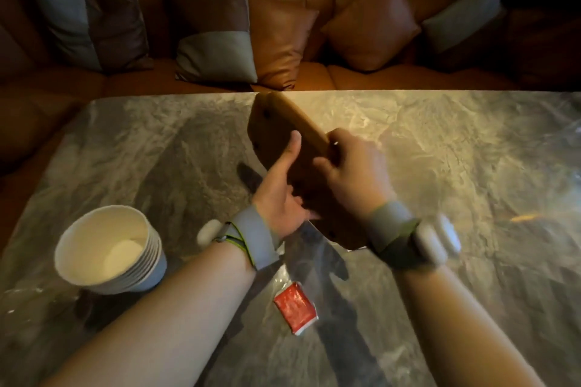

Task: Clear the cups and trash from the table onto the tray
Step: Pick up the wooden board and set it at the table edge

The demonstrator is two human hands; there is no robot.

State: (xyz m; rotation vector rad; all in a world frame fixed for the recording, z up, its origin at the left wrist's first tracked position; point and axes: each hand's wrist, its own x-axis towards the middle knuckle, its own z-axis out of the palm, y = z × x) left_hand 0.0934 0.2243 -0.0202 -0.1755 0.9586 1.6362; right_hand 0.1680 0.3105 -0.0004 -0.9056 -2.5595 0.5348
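A brown wooden tray is held tilted on edge above the middle of the marble table, its underside facing me. My left hand grips its lower left side, thumb up along the underside. My right hand holds its right edge from above. A stack of several white paper cups stands on the table at the near left, open end tilted toward me. A red sauce packet lies flat on the table between my forearms.
A clear plastic wrapper lies by the packet. Beyond the table's far edge runs a brown leather sofa with several cushions. More crinkled plastic shows at the right edge of the table.
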